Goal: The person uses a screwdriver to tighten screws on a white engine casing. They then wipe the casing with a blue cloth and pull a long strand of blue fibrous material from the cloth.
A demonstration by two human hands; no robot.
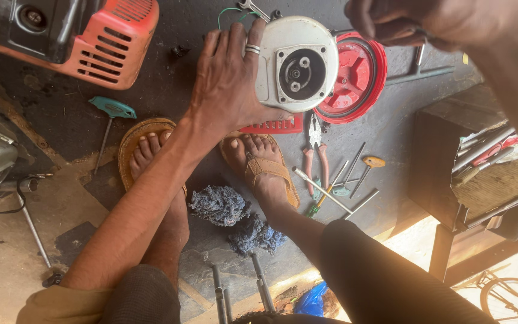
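Observation:
My left hand grips the left side of a round white engine cover with a square black hub in its middle, holding it above the floor. A ring is on one finger. My right hand is at the top right, fingers pinched on a small dark tool or part that I cannot make out, just above the cover's right edge. A red round pulley housing lies on the floor behind the cover. My sandalled feet rest below it.
An orange engine body sits top left. On the floor lie a teal T-handle key, pliers, several screwdrivers and a blue rag. A dark wooden box with tools stands at right.

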